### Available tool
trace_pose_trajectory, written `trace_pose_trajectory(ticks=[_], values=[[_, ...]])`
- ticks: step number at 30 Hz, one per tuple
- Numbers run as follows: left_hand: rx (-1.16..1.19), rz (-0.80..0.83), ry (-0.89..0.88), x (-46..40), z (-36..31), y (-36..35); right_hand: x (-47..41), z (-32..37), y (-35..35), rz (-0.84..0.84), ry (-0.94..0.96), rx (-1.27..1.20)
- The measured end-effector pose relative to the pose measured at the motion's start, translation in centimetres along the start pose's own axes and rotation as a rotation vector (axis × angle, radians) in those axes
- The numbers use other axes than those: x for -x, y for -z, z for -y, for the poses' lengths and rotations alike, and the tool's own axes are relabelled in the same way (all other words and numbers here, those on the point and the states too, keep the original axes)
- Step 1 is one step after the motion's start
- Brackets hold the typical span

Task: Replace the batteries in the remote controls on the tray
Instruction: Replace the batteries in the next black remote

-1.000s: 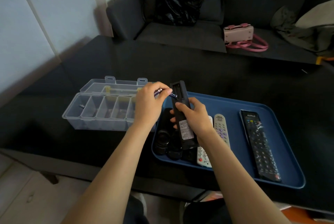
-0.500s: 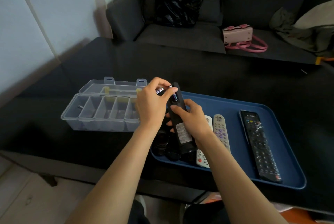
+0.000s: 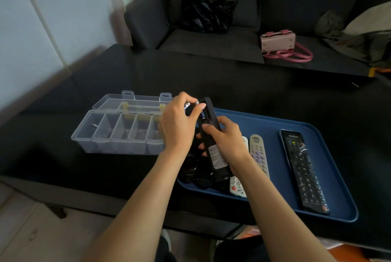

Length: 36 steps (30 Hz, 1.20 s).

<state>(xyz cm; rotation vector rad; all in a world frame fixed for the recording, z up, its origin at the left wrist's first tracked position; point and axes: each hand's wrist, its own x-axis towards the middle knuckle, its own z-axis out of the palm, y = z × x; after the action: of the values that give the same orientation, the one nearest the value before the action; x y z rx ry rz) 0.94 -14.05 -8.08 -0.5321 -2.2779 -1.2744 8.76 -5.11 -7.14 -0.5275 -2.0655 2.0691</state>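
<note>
The right hand [image 3: 227,141] grips a black remote [image 3: 212,141] round its middle, back side up, the far end tilted toward twelve o'clock above the near-left corner of the blue tray [image 3: 275,134]. The battery bay at the far end stands open, with one battery [image 3: 203,113] visible inside. The left hand [image 3: 178,126] sits at nine o'clock of that bay, its fingers [image 3: 195,111] curled and pinching a second battery [image 3: 187,106] against the bay's edge. On the tray lie a grey-white remote [image 3: 259,153], a white remote [image 3: 238,187] partly under the right wrist, and a long black remote [image 3: 302,170] at three o'clock. Dark round items [image 3: 194,175] lie at the tray's left end; what they are I cannot tell. A clear compartment box [image 3: 118,132], lid open, stands on the dark tabletop [image 3: 232,84] at nine o'clock of the tray, one small battery [image 3: 94,125] in its leftmost compartment. On the sofa [image 3: 211,41] beyond lie a pink handbag [image 3: 278,41] and a black bag [image 3: 206,9].
</note>
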Motion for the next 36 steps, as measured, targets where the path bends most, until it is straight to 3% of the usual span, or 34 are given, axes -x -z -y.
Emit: trace_pose_trajectory(ticks=[9, 22, 31, 36], values=[[0.017, -0.017, -0.021, 0.3, 0.4, -0.7, 0.3, -0.1, -0.1, -0.050, 0.067, 0.043], [-0.232, 0.050, -0.151, 0.2, 0.3, 0.3, 0.5, 0.0, 0.4, -0.056, 0.128, 0.110], [0.265, 0.302, 0.121, -0.2, -0.1, 0.9, 0.4, 0.4, 0.6, -0.043, 0.105, 0.019], [0.625, 0.377, 0.541, -0.8, -1.1, 1.7, 0.8, 0.9, 0.4, 0.002, 0.118, -0.077]])
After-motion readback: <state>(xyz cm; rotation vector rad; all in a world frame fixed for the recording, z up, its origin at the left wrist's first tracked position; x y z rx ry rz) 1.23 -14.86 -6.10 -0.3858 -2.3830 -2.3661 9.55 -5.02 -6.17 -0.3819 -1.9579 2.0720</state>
